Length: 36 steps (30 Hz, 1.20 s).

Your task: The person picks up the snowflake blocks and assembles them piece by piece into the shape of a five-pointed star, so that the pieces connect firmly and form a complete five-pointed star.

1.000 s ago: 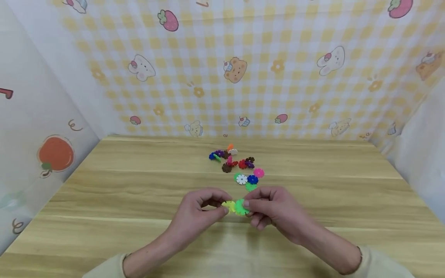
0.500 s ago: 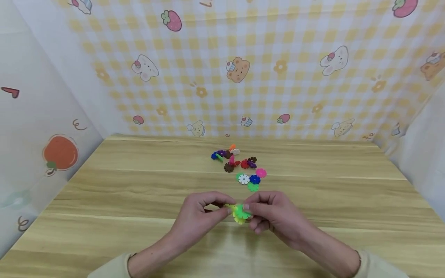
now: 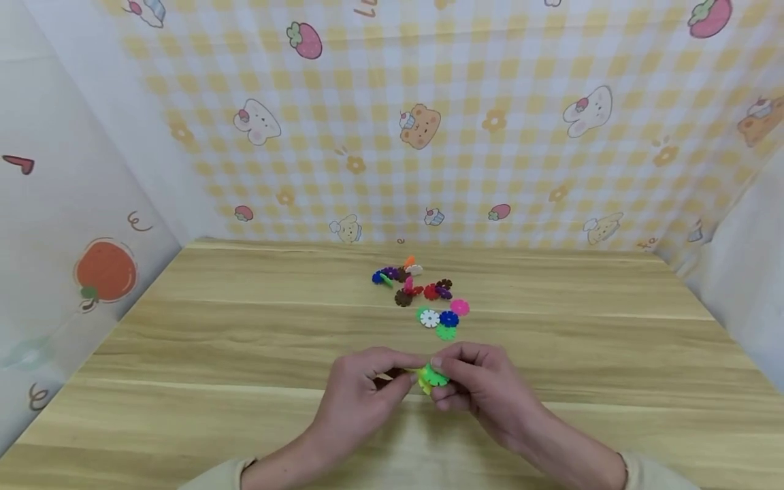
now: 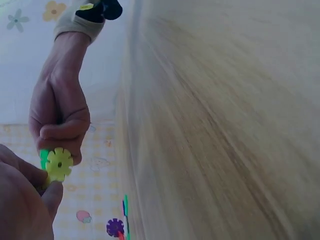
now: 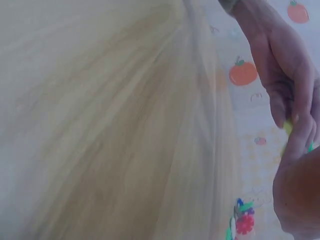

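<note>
My left hand point(image 3: 364, 391) and right hand point(image 3: 480, 381) meet above the wooden table, thumbs and fingers pinching small notched plastic snowflake discs. The right thumb presses on a green disc point(image 3: 437, 376). Just behind and left of it shows a yellow disc point(image 3: 423, 385), overlapping the green one. In the left wrist view, the yellow disc point(image 4: 55, 170) faces the camera, with a sliver of green disc point(image 4: 43, 156) behind it and more yellow at the left fingertips. Most of the held pieces are hidden by fingers in the right wrist view.
Beyond the hands lie loose discs: white point(image 3: 430, 324), blue point(image 3: 449, 318), green point(image 3: 446, 333) and pink point(image 3: 460, 307). Farther back are joined clusters, with brown point(image 3: 403, 297), red point(image 3: 431, 292) and purple point(image 3: 390, 273) discs. A checked cloth point(image 3: 367, 88) hangs behind the table point(image 3: 245, 327).
The yellow and green discs have turned between the fingers; yellow moved from beside the green to partly behind it. The left hand has shifted right, closer to the right hand.
</note>
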{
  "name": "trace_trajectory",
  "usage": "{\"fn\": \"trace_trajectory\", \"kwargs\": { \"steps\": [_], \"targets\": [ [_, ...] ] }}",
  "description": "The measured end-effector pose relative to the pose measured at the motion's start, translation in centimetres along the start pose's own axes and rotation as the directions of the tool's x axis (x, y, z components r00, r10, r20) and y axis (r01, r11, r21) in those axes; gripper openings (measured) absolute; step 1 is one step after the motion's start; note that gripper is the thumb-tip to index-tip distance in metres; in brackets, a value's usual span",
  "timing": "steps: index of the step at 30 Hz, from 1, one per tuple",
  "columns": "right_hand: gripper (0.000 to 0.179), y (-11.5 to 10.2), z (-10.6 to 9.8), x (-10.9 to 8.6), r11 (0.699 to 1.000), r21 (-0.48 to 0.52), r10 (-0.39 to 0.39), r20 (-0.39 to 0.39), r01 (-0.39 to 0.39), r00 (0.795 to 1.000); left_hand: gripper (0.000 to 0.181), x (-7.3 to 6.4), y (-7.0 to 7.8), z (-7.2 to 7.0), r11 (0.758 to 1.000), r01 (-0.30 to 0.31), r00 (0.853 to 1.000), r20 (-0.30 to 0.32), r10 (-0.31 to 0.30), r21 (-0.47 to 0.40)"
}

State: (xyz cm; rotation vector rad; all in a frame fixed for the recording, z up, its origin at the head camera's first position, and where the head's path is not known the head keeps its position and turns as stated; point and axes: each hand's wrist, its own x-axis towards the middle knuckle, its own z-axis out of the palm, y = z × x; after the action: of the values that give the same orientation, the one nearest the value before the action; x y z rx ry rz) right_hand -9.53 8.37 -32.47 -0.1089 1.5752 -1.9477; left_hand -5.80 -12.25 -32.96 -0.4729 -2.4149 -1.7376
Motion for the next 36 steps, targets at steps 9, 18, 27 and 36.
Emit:
{"fn": "trace_trajectory", "kwargs": {
  "steps": [9, 18, 27, 36],
  "targets": [
    [0.024, 1.1, 1.7, -0.4, 0.997, -0.052, -0.069, -0.267, 0.057, 0.961, 0.031, -0.2, -0.6, 1.5, 0.938, -0.248, 0.953, -0.113, 0.282, 0.242],
    [0.03, 0.3, 1.9, -0.9, 0.981, -0.166, -0.132, -0.187, 0.101, 0.973, 0.024, 0.1, -0.1, 0.1, 0.997, -0.079, 0.995, -0.065, 0.08, 0.012],
    [0.045, -0.1, 1.1, -2.0, 0.999, -0.022, -0.045, 0.098, 0.047, 0.994, 0.015, -0.5, 0.6, -1.5, 0.993, 0.075, 0.997, 0.007, -0.075, -0.093],
    [0.023, -0.3, 0.6, -2.5, 0.999, 0.044, 0.024, 0.132, -0.03, 0.991, 0.012, -0.7, 0.4, -1.6, 0.986, -0.155, 0.988, 0.021, 0.156, -0.056]
  ]
}}
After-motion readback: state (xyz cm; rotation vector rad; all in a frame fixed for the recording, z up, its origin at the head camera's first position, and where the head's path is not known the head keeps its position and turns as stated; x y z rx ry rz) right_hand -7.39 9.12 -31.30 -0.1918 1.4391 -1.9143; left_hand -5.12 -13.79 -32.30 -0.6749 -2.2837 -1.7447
